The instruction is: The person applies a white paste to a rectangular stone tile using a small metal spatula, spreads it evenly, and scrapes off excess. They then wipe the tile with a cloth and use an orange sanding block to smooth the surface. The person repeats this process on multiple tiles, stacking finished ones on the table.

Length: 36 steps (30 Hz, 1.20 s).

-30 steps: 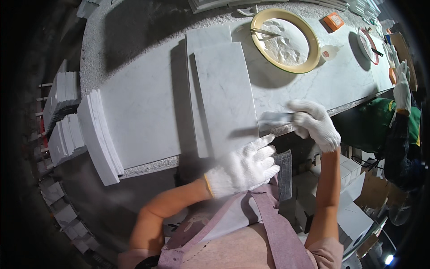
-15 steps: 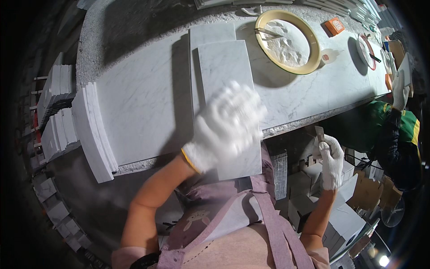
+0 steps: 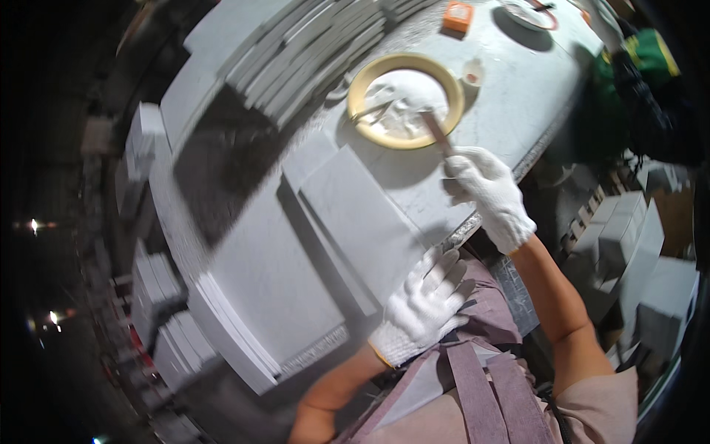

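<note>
My right hand point(image 3: 489, 198), in a white knit glove, grips a narrow brownish flat scraper point(image 3: 438, 135). Its tip reaches over the white powder point(image 3: 414, 92) in a round yellow basin point(image 3: 355, 103). A second thin tool point(image 3: 372, 111) leans on the basin's left rim. At the near end of a grey-white marble slab point(image 3: 362, 211) lies my gloved left hand point(image 3: 425, 303), fingers stretched out, holding nothing. That slab rests on another flat slab point(image 3: 309, 157), and its near end overhangs the table edge.
An orange box point(image 3: 458, 16), a small bottle point(image 3: 472, 72) and a red-rimmed bowl point(image 3: 529, 13) stand beyond the basin. Stacked slabs point(image 3: 296, 55) fill the far left; thin strips point(image 3: 229, 333) lean at the table's left end. A co-worker's dark sleeve point(image 3: 640, 92) shows at right.
My right hand has swung up from beside the table to the basin with the scraper. My left hand has dropped to the slab's near end. The view has turned and shifted.
</note>
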Tool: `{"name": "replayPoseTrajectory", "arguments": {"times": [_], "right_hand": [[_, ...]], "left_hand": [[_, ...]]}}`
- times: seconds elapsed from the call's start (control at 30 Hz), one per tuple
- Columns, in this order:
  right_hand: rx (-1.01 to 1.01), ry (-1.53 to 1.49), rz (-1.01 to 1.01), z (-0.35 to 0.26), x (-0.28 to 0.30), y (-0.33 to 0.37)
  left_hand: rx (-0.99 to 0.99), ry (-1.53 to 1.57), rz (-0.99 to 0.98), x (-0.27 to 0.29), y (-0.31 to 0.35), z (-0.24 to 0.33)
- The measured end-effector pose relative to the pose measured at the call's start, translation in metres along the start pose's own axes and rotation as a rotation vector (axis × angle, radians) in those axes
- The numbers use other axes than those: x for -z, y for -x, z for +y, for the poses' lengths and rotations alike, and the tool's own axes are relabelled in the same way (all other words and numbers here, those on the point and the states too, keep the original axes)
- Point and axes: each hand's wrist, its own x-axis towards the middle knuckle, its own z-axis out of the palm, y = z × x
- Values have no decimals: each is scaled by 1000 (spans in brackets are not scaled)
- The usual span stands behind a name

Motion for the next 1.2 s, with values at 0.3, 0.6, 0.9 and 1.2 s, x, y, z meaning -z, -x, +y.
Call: {"name": "replayPoseTrajectory", "arguments": {"times": [0.3,0.6,0.9,1.2], "right_hand": [[61,32,-80,-29,-11,-11],[-91,-72,-137,21,-23,-9],[102,10,-564,8,-74,-32],[444,472,-780,-17,-110,-57]], "left_hand": [[30,-75,-66,-26,-12,3],[-167,-108,196,20,-20,14],[-127,138,648,17,7,14],[-191,170,759,10,10,9]]}}
